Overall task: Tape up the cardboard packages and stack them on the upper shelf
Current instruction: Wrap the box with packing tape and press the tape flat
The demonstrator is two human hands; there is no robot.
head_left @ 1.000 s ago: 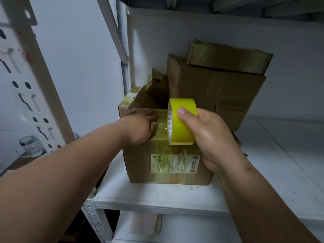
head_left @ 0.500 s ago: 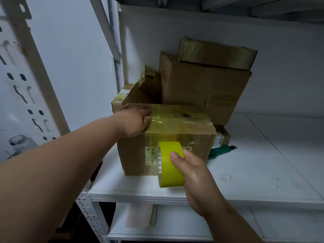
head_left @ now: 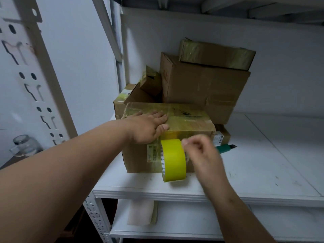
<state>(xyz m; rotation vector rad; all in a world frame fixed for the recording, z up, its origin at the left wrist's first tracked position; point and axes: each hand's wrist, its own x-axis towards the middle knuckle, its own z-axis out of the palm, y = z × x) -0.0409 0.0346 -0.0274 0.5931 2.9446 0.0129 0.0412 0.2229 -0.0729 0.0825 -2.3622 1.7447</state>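
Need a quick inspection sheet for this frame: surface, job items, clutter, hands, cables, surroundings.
Surface: white shelf, scuffed.
Job's things: front box with tape over its top; yellow tape roll against its front face; more boxes stacked behind.
Clutter: green-handled tool beside the front box.
Hands: left hand flat on the box top; right hand blurred next to the roll, grip unclear.
Cables: nothing seen.
Surroundings: white wall, shelf posts, glass jar at far left.

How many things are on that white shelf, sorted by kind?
Cardboard boxes: 6 (front, big, flat top, two small left, one partly hidden)
Yellow tape roll: 1
Green cutter: 1
Total: 8
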